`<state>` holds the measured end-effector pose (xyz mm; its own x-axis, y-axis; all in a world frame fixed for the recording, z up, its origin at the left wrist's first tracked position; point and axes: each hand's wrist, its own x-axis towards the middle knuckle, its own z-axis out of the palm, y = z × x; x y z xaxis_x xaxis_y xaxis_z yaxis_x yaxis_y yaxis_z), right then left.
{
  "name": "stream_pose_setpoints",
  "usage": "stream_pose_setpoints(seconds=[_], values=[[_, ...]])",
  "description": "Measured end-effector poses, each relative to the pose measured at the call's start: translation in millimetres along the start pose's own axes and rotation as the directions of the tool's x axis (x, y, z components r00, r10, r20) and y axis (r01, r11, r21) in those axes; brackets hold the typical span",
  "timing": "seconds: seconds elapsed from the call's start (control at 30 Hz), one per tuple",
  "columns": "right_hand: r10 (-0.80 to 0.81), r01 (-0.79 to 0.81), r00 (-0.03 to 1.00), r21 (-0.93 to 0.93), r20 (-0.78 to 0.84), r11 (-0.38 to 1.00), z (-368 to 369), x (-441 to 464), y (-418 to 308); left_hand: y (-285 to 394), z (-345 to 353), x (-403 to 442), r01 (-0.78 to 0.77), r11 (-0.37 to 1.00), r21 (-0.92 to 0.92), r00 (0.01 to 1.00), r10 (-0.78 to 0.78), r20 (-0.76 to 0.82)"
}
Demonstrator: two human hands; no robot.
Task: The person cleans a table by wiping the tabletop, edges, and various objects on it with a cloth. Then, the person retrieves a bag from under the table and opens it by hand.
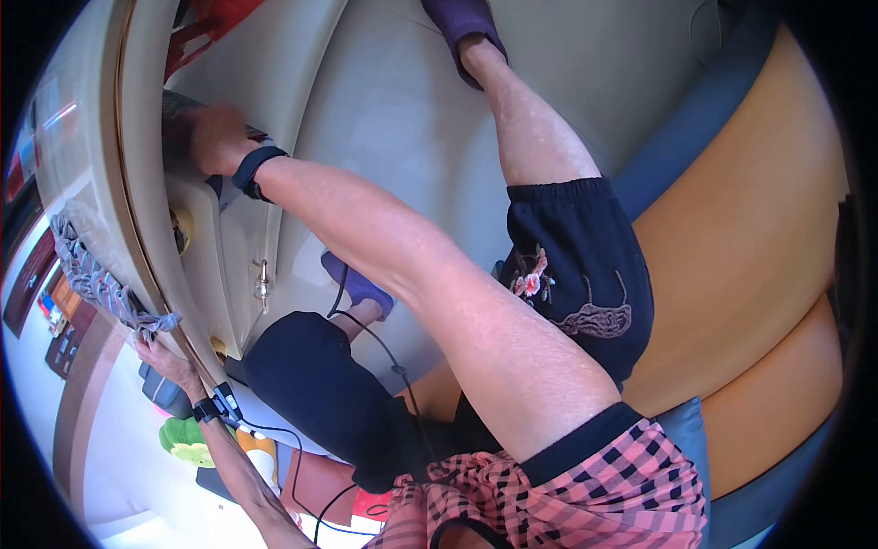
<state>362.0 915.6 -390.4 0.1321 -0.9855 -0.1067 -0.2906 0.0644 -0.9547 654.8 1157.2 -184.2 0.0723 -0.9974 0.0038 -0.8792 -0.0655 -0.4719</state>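
My right arm reaches across to a pale cabinet compartment (208,203) under the tabletop. My right hand (219,139), blurred and curled, is inside beside a dark flat item (176,112); whatever it grips is hidden. A black band is on that wrist. At the lower left, my left hand (167,360) lies at the edge of the glossy tabletop (146,220), its fingers stretched toward a crumpled grey striped cloth (105,279). The fingertips are beside or touching the cloth's end. A dark watch and a small device with a cable are on the left wrist.
A metal drawer knob (263,284) sticks out of the cabinet front. Black cable (400,370) hangs in loops across my lap. A tan and blue sofa (741,238) is at the right. A green plush toy (186,442) lies beyond my left arm. Something red (215,23) is at the top.
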Motion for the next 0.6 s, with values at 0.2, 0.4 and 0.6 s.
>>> stream_pose_setpoints(seconds=[0.2,0.4,0.6], values=[[-0.069,0.071,0.974,-0.001,0.217,0.997,1.0,-10.9,-20.0,-5.2,7.0,1.3,0.083,0.995,-0.047,0.997,-0.083,0.001],[-0.106,0.111,0.97,-0.011,0.22,0.994,-14.6,-23.4,-29.5,-4.4,6.3,-0.9,0.12,0.991,-0.064,0.993,-0.119,0.015],[-0.08,0.085,0.973,-0.015,0.217,0.996,-9.3,-22.6,-28.2,1.3,-5.2,0.2,0.006,0.999,-0.044,1.0,-0.007,-0.005]])
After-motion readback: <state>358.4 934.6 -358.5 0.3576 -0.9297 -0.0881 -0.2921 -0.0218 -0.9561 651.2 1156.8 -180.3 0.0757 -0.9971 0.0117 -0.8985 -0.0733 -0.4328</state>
